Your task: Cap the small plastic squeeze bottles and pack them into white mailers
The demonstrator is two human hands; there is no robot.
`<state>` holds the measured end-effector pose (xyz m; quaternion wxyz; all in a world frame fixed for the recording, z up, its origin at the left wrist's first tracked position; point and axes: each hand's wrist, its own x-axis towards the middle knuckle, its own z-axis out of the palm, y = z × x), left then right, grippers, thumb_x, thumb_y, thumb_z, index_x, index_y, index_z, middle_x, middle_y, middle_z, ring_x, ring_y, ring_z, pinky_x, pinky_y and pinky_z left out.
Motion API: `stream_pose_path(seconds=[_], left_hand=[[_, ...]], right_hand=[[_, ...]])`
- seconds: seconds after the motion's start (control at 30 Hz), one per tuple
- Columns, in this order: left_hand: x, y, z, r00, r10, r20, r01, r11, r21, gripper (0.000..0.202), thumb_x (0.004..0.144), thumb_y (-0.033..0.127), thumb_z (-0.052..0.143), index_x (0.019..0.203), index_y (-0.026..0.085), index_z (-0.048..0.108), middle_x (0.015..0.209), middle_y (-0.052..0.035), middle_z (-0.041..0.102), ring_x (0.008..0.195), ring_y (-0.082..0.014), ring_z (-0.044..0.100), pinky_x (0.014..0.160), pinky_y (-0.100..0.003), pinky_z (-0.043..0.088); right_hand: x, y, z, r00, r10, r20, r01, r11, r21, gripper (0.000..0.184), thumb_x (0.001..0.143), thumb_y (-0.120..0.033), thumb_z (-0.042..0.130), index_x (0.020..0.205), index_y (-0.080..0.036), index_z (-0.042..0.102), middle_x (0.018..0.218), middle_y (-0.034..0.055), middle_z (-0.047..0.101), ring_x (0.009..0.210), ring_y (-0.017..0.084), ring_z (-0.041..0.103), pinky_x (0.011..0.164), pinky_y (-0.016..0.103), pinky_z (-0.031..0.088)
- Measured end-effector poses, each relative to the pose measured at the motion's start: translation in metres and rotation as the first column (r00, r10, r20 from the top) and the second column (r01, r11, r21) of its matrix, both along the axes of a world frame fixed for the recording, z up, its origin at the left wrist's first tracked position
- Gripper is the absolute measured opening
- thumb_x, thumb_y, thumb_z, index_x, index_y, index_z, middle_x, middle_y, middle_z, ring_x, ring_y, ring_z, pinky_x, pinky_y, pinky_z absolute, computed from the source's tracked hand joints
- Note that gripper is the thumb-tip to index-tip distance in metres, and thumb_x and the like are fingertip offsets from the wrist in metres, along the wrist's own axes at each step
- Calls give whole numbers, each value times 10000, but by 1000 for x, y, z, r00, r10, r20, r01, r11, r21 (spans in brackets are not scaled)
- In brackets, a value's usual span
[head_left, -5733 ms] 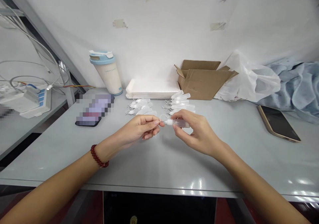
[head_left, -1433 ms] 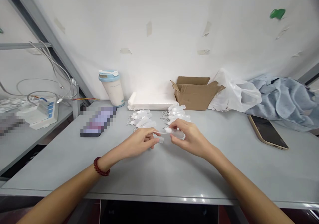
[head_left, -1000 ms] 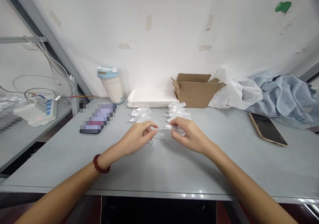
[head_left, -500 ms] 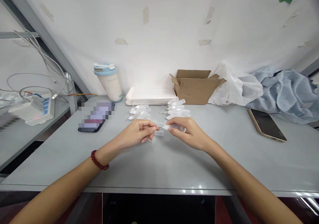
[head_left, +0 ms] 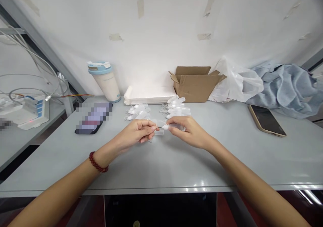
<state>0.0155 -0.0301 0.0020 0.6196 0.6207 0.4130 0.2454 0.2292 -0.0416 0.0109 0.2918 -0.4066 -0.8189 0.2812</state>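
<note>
My right hand (head_left: 190, 131) grips a small white dropper bottle (head_left: 165, 127), its narrow tip facing left and its translucent body partly behind the fingers. The fingertips of my left hand (head_left: 140, 132) are pinched just off that tip, where a thin dark needle-like piece shows; what the fingers close on is too small to make out. Beneath the hands lies a translucent plastic piece (head_left: 159, 132), partly covered. Beyond them are two groups of similar bottles with thin loops: a left group (head_left: 138, 112) and a right group (head_left: 178, 108).
A stack of white trays (head_left: 151, 95) and an open cardboard box (head_left: 193, 89) stand at the wall, with a tumbler (head_left: 107, 84) leftward. A plastic bag (head_left: 233, 84) and grey-blue cloth (head_left: 285, 89) lie rightward. Phones rest on the left (head_left: 94, 119) and right (head_left: 267, 120).
The whole view has shifted slightly, so things sit a little further left and higher. Both hands keep nearly the same pose around the bottle tip.
</note>
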Motion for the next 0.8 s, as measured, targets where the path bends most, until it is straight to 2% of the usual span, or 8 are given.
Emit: stream_pose_path(seconds=[0.5,0.8], left_hand=[[1,-1,2,1000,-14,-21,14,1000,13,245,835,368,529,735,145,538,604,36,489,455,-45,316,466,-218,239],[1,-2,2,1000,-14,-20,13,1000,-10,181,835,311,523,788,141,564,594,44,493,449,-40,314,477,-215,238]], right_hand=[[-1,1,-1,1000,-3,1,3,1000,-8,179,832,-195,475,851,-152,647,764,12,633,660,109,504,574,223,342],[2,1,1,1000,8,9,-8,1000,-1,173,831,-194,484,870,-148,646,752,7,625,668,108,509,564,219,330]])
